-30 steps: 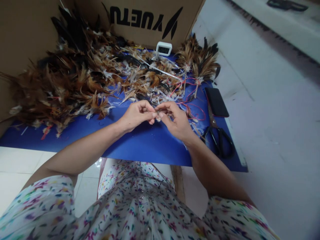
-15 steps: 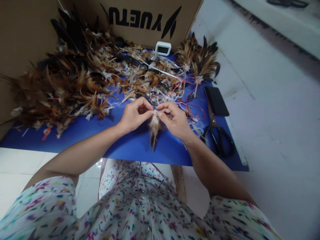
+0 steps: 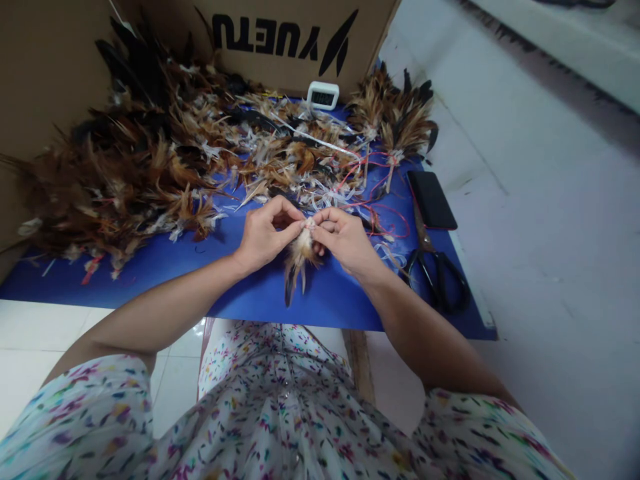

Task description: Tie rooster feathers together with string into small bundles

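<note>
A small bundle of feathers (image 3: 300,257), pale and fluffy at the top with dark brown tips, hangs down between my hands over the blue table surface. My left hand (image 3: 270,231) pinches its upper end from the left, thumb against index finger. From the right, my right hand (image 3: 345,238) pinches the same end, its other fingers curled behind the fluff. The fingertips nearly meet and hide part of the bound end. Just beyond my hands lies a heap of loose brown feathers (image 3: 295,163) mixed with white strips.
Scissors (image 3: 435,273) with black handles lie at right, partly under a black phone-like slab (image 3: 433,200). Pink string (image 3: 395,220) loops nearby. A white digital clock (image 3: 323,96) stands before a cardboard box (image 3: 280,60). Feather piles (image 3: 140,167) fill the left; feather bunches (image 3: 397,120) lie back right.
The feather bundle's tips have swung to the left and spread apart. My right hand has shifted slightly left, with its lower fingers now showing beside the fluff.
</note>
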{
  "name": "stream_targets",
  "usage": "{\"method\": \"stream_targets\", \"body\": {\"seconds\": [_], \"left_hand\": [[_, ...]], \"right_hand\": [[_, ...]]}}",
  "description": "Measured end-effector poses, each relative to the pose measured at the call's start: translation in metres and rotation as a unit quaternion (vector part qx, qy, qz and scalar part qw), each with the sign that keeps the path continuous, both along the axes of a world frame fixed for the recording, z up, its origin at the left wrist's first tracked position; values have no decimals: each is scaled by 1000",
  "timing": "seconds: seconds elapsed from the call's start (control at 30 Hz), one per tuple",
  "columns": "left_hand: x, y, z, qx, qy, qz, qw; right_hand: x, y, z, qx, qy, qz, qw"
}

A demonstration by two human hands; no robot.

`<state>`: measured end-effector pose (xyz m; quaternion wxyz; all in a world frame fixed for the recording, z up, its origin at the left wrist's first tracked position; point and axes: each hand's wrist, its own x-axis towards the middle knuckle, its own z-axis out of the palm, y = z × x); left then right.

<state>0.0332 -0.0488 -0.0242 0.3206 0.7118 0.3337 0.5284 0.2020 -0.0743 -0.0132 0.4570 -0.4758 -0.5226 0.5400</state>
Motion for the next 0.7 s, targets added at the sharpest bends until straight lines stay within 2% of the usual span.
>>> {"method": "stream_targets", "body": {"seconds": [0.27,0.43,0.7], "left_hand": [[0,0,-1,-23,8,20,1000],[-1,0,-1,-12,24,29,999],[-2,1,-5,-25,14,19,999]], "right_hand": [[-1,0,-2,28,-3,-35,999],[-2,-1,-2,46,-16,-60,997],[-2,-1,-1,56,-46,-58,996]]}}
